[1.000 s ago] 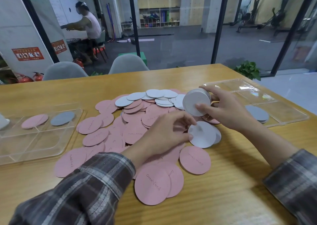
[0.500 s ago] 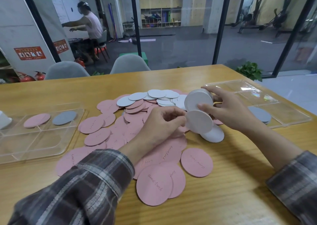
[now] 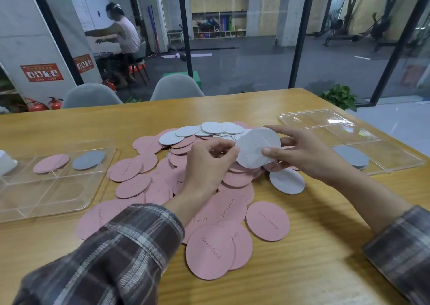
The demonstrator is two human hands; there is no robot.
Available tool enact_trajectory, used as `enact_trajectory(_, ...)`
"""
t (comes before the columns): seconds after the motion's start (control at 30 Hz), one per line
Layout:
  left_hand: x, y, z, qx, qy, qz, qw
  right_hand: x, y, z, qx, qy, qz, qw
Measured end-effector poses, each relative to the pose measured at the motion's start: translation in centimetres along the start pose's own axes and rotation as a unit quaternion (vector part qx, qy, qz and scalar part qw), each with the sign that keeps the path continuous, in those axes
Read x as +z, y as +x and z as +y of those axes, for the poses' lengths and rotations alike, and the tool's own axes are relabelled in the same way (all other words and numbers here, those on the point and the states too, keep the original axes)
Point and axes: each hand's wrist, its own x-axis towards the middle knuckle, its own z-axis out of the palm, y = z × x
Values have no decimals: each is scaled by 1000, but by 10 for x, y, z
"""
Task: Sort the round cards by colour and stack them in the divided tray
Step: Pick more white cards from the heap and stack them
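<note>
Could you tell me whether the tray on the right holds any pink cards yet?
No, the right tray holds only a stack of grey cards in one compartment.

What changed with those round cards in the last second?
The left hand lifted a white card off the table and brought it up against the white stack gripped by the right hand. The lone white card, the pink pile, the left tray and the right tray stayed put.

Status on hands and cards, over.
Right hand grips white card stack. Left hand pinches its edge. Pink cards loose on table. Nothing blocks right tray.
</note>
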Motion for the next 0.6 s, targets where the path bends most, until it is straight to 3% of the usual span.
enact_trajectory(0.3, 3, -3, 7, -30, -38, -7, 999, 2, 0, 0, -13, -17, 0, 1000)
enact_trajectory(0.6, 4, -7, 4, 40, 74, -15, 996, 8, -1, 9, -70, -175, -4, 982)
